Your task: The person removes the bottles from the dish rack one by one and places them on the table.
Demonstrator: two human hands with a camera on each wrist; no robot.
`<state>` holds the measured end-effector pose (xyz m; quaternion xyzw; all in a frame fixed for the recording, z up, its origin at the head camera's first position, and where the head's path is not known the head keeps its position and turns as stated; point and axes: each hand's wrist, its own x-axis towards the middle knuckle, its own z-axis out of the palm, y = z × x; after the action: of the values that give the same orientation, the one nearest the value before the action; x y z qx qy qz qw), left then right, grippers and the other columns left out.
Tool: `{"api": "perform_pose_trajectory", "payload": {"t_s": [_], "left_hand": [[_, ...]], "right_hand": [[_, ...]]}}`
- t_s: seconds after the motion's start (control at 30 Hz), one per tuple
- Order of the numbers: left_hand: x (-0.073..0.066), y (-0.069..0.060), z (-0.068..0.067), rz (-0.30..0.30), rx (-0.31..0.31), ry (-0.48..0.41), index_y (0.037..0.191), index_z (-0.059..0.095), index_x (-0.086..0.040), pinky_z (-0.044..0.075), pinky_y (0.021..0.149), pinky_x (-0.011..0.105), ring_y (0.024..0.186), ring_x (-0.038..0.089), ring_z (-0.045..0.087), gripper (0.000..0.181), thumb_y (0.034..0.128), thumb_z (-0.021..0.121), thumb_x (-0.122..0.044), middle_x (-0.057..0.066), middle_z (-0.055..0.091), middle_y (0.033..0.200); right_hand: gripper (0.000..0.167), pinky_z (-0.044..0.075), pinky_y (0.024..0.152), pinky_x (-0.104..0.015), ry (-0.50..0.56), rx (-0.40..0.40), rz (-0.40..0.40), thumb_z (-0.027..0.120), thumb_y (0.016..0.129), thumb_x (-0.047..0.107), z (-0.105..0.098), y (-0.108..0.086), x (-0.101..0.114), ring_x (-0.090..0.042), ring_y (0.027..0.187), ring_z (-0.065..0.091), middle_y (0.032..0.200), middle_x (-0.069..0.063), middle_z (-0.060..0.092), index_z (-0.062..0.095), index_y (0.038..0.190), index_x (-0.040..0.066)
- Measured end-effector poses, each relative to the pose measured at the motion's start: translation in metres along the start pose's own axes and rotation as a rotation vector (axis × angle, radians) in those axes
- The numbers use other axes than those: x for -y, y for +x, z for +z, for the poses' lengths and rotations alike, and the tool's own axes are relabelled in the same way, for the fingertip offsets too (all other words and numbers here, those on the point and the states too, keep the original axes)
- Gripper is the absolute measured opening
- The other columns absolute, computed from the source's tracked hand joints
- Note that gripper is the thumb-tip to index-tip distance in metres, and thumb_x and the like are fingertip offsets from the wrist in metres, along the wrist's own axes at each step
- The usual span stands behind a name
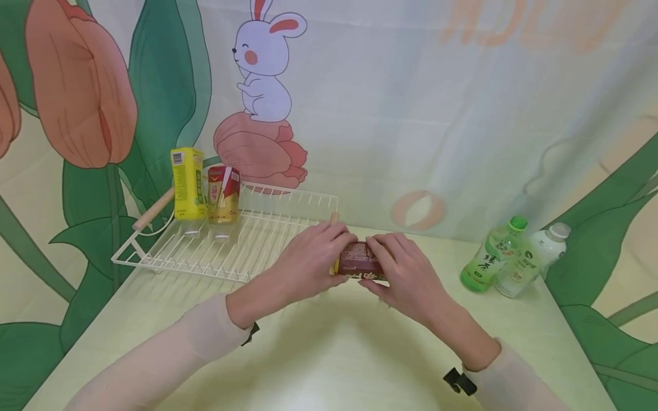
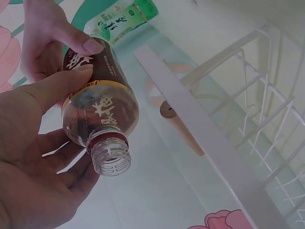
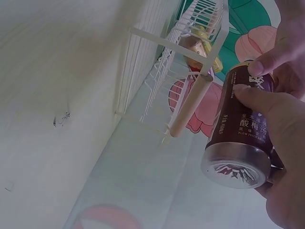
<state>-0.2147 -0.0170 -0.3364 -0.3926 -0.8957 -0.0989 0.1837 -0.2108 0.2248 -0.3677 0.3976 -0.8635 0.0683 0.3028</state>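
The left hand (image 1: 311,255) and right hand (image 1: 408,277) grasp one plum juice bottle (image 1: 360,264) above the table (image 1: 344,359); from it, in head view, the wire rack (image 1: 257,231) is at nine o'clock, the green tea bottle (image 1: 490,258) at three.

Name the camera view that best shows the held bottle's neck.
The left wrist view: the bottle has its bare, threaded neck toward the camera, uncovered. The head view shows mostly the dark label, the neck hidden; the right wrist view shows label and clear base, the neck out of sight.
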Motion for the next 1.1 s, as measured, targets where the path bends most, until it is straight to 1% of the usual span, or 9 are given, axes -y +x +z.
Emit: {"api": "perform_pose_trajectory", "payload": {"t_s": [0.2,0.37,0.5,0.63,0.73,0.87,0.97,1.1], "left_hand": [[0.001,0.002,0.002,-0.016,0.023,-0.043,0.135,0.065,-0.008,0.055,0.093,0.035,0.109,0.021,0.059,0.066,0.0811,0.094,-0.034,0.003,0.063,0.125],[0.0,0.004,0.001,-0.024,0.044,-0.087,0.137,0.064,-0.009,0.054,0.096,0.036,0.112,0.022,0.061,0.068,0.0819,0.094,-0.035,0.003,0.063,0.129],[-0.001,0.004,0.0,-0.029,0.046,-0.113,0.139,0.064,-0.009,0.054,0.098,0.036,0.115,0.021,0.061,0.068,0.0828,0.093,-0.035,0.003,0.063,0.131],[-0.004,0.003,-0.001,-0.045,0.062,-0.162,0.144,0.06,-0.009,0.053,0.103,0.038,0.122,0.024,0.06,0.071,0.0857,0.091,-0.037,0.003,0.062,0.137],[-0.003,0.001,-0.007,-0.081,0.08,-0.21,0.15,0.056,-0.011,0.051,0.108,0.043,0.131,0.027,0.057,0.078,0.0858,0.09,-0.041,0.004,0.06,0.145],[0.004,0.0,-0.02,-0.14,0.068,-0.263,0.154,0.053,-0.015,0.049,0.111,0.046,0.138,0.028,0.052,0.087,0.0826,0.091,-0.046,0.004,0.058,0.149],[0.016,-0.003,-0.032,-0.191,0.072,-0.298,0.157,0.05,-0.016,0.048,0.113,0.049,0.14,0.029,0.049,0.093,0.0808,0.092,-0.048,0.005,0.055,0.151],[0.039,-0.01,-0.046,-0.308,0.11,-0.338,0.162,0.044,-0.019,0.044,0.116,0.055,0.148,0.033,0.042,0.099,0.0802,0.092,-0.048,0.006,0.047,0.161]], "right_hand": [[0.074,0.056,0.094,-0.047,0.001,0.048,0.035,0.097,0.076,0.034,-0.004,0.001,-0.001,-0.033,0.113,0.062,0.124,-0.015,0.067,0.066,0.132,-0.003],[0.072,0.055,0.094,-0.047,0.02,0.076,0.064,0.099,0.074,0.034,-0.013,0.003,-0.001,-0.031,0.112,0.061,0.122,-0.012,0.068,0.067,0.129,-0.001],[0.072,0.054,0.094,-0.046,0.034,0.09,0.08,0.098,0.075,0.034,-0.017,0.003,-0.001,-0.03,0.113,0.059,0.123,-0.011,0.068,0.067,0.13,0.0],[0.073,0.054,0.096,-0.047,0.046,0.1,0.099,0.098,0.075,0.034,-0.018,-0.001,-0.003,-0.031,0.115,0.058,0.125,-0.012,0.067,0.066,0.132,0.001],[0.076,0.053,0.098,-0.049,0.053,0.097,0.117,0.099,0.074,0.033,-0.021,-0.003,-0.005,-0.032,0.117,0.058,0.126,-0.013,0.066,0.064,0.133,0.001],[0.082,0.052,0.099,-0.053,0.057,0.066,0.151,0.102,0.07,0.028,-0.026,-0.004,-0.012,-0.034,0.118,0.057,0.129,-0.015,0.063,0.061,0.135,0.0],[0.086,0.051,0.099,-0.056,0.073,0.039,0.185,0.103,0.068,0.023,-0.031,-0.004,-0.018,-0.037,0.117,0.057,0.13,-0.017,0.062,0.058,0.137,-0.002],[0.087,0.054,0.094,-0.057,0.128,0.018,0.246,0.102,0.069,0.018,-0.037,-0.008,-0.029,-0.037,0.117,0.056,0.132,-0.017,0.059,0.056,0.141,0.0]]}}
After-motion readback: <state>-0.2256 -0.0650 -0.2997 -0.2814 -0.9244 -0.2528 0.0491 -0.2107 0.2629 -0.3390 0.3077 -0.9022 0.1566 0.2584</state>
